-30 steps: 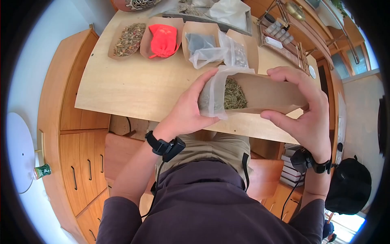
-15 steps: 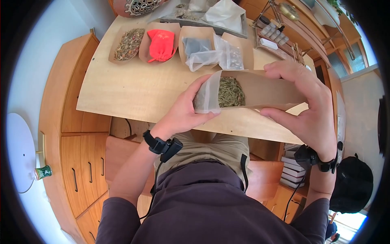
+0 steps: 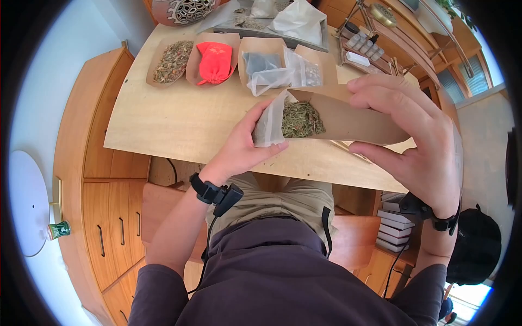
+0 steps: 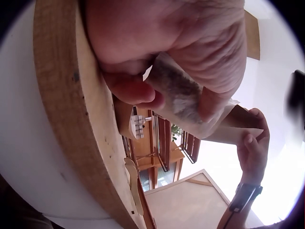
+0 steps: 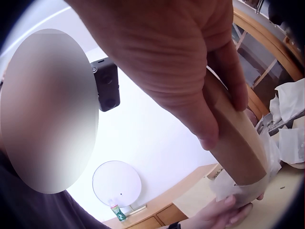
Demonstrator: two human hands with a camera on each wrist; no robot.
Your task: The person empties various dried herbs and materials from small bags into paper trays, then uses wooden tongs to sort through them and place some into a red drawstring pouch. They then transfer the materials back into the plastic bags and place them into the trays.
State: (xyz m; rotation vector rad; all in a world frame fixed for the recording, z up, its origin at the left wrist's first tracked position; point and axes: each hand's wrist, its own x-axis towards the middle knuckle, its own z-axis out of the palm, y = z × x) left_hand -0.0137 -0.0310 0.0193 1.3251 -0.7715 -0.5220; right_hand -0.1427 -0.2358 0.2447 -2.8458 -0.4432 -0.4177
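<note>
One pale wooden table (image 3: 174, 119) lay below. Over its near part, a brown paper tray (image 3: 359, 120) was gripped by the right hand (image 3: 421, 127), thumb and fingers on opposite edges. The left hand (image 3: 239, 148) gripped a translucent bag (image 3: 266, 129) at the tray's other end, beside dried green herbs (image 3: 302, 119) inside.

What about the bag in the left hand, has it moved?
Yes, the bag has moved a little left, closer to the left end of the table.
</note>
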